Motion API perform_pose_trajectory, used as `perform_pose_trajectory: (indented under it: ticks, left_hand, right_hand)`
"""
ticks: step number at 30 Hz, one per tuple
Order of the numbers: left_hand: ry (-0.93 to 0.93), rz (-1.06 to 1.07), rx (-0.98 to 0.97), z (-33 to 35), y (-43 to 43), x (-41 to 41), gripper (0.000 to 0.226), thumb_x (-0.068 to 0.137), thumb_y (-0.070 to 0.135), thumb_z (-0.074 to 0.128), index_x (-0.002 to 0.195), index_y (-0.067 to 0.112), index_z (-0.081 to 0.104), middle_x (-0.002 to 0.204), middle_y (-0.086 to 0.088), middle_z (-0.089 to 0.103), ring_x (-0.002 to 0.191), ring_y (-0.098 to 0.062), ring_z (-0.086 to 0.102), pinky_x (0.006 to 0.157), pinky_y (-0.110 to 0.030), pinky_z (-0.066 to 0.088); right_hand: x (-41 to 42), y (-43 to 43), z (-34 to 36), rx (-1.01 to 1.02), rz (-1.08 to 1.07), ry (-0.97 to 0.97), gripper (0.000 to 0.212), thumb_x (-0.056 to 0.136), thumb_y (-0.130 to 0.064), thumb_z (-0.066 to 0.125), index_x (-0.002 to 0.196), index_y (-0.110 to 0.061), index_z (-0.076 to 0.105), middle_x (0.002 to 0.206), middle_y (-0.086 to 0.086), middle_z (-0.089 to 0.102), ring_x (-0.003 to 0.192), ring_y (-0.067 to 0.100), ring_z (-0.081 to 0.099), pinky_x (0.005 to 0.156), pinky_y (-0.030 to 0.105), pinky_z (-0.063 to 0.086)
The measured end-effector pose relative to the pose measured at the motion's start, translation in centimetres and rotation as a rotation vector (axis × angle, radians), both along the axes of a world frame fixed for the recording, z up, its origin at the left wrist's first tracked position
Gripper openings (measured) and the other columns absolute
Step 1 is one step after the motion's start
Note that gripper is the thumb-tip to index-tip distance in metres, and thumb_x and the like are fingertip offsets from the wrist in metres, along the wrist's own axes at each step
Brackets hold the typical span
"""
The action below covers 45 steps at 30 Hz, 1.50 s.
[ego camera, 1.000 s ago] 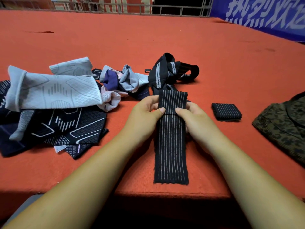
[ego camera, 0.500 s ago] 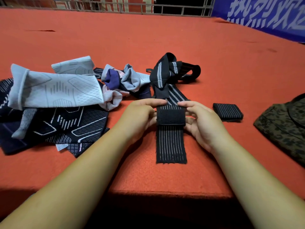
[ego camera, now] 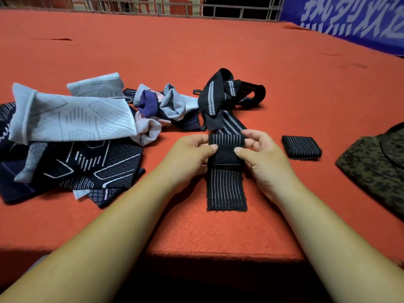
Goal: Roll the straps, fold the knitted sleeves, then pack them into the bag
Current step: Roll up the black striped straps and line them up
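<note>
- The left hand (ego camera: 190,154) and right hand (ego camera: 264,158) meet close to the near edge of the table (ego camera: 218,47). Each pinches one end of a partly rolled black strap (ego camera: 226,186), with the thumbs on the near side of the roll and the fingers curled over its far side.
- The roll sits between the two hands. Its unrolled tail, black with thin pale lines, lies flat and runs toward the near edge.
- Just right of the right hand, not touching it, a rolled strap (ego camera: 301,147) lies on the table.
- Beyond the hands a tangle (ego camera: 220,92) of black straps with grey stripes lies in a loose heap. One band reaches down to just behind the roll.
- On the left, a pale sleeve (ego camera: 72,119) lies across a dark sleeve (ego camera: 91,165) with white line patterns.
- Grey and purple pieces (ego camera: 161,103) are bunched between that pile and the tangle.
- At the right edge, a camouflage bag (ego camera: 376,167) rests on the table, partly out of view.
- At the far side are a railing (ego camera: 218,9) and a blue banner (ego camera: 349,18).
</note>
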<state>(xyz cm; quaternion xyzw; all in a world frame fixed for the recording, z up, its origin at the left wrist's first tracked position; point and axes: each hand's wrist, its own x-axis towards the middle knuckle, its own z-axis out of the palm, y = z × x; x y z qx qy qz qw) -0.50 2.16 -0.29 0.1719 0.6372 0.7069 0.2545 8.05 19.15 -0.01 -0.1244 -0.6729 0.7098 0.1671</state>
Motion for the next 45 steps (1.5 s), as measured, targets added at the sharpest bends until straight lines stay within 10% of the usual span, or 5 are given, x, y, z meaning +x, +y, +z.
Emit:
perform_pose_trajectory:
  ticks: [14, 21, 27, 35, 45]
  left_hand:
    - [0.122, -0.035, 0.097, 0.2, 0.6, 0.8, 0.044, 0.093, 0.004, 0.054, 0.135, -0.005, 0.062, 0.133, -0.027, 0.07, 0.118, -0.033, 0.068, 0.106, -0.048, 0.052]
    - [0.121, 0.054, 0.123, 0.2, 0.3, 0.2, 0.038, 0.102, -0.01, 0.045, 0.137, -0.004, 0.059, 0.133, -0.028, 0.07, 0.124, -0.038, 0.068, 0.113, -0.053, 0.049]
    - [0.17, 0.083, -0.006, 1.0, 0.0, 1.1, 0.029, 0.109, 0.002, 0.053, 0.134, 0.016, 0.058, 0.117, -0.015, 0.07, 0.087, -0.015, 0.071, 0.063, -0.032, 0.059]
    - [0.114, 0.006, 0.006, 1.4, -0.2, 1.8, 0.032, 0.099, -0.011, 0.055, 0.113, 0.014, 0.07, 0.115, -0.001, 0.074, 0.095, -0.017, 0.076, 0.078, -0.037, 0.065]
    - [0.075, 0.177, 0.016, 1.2, 1.2, 2.3, 0.037, 0.096, -0.008, 0.049, 0.129, 0.006, 0.059, 0.134, -0.02, 0.065, 0.107, -0.038, 0.077, 0.082, -0.043, 0.067]
  right_hand:
    - [0.4, -0.9, -0.1, 0.498, 0.097, -0.217, 0.07, 0.096, -0.055, 0.039, 0.165, -0.039, 0.038, 0.154, -0.015, 0.059, 0.142, 0.004, 0.053, 0.124, 0.04, 0.039]
    - [1.1, 0.0, 0.8, 0.5, 0.145, -0.174, 0.022, 0.112, -0.035, 0.05, 0.115, -0.029, 0.072, 0.082, -0.021, 0.074, 0.069, -0.007, 0.061, 0.073, 0.032, 0.043]
    - [1.2, 0.2, 0.7, 0.286, 0.091, -0.072, 0.024, 0.107, -0.023, 0.06, 0.123, -0.035, 0.073, 0.101, 0.019, 0.076, 0.086, 0.022, 0.065, 0.083, 0.043, 0.049]
    - [0.9, 0.3, 2.0, -0.361, 0.037, -0.098, 0.032, 0.111, -0.028, 0.052, 0.136, -0.016, 0.068, 0.12, 0.019, 0.077, 0.097, 0.037, 0.079, 0.077, 0.054, 0.067]
    - [0.8, 0.5, 1.4, -0.069, 0.016, -0.058, 0.052, 0.097, 0.013, 0.049, 0.14, -0.013, 0.06, 0.123, 0.014, 0.078, 0.116, 0.036, 0.075, 0.099, 0.059, 0.061]
